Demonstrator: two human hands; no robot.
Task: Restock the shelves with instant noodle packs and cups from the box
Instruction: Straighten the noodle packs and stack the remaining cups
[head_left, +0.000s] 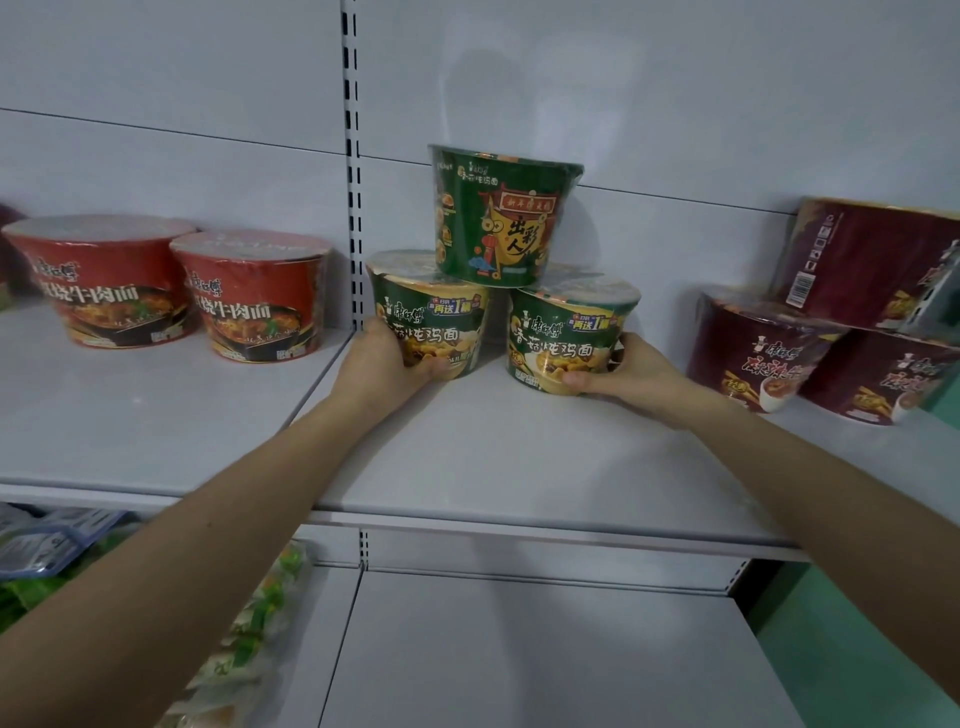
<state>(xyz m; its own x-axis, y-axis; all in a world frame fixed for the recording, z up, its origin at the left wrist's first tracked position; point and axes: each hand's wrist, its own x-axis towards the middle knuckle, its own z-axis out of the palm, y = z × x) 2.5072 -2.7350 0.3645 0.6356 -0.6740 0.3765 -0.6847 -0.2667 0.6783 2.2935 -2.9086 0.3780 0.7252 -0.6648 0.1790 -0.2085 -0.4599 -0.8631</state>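
So here's where I'm at: my left hand (387, 358) has its grip curled round the base of the left green-and-yellow tapered noodle cup (441, 317), thumb low on the front. My right hand (631, 376) holds the matching right green-and-yellow cup (569, 332) the same way. Both cups sit on the smooth pale grey metal shelf (493, 467) with a small gap between them, their shrink-wrap glossy and a bit wrinkled. A darker green cup (501, 218) stands upright on top, bridging both lids, pyramid style. Off to the left are two red tapered cups (182, 286) side by side. To the right there's a stack of maroon film-wrapped cups (753, 353). Lower down on the left are flat crinkly packs (249, 623), too blurry to read.
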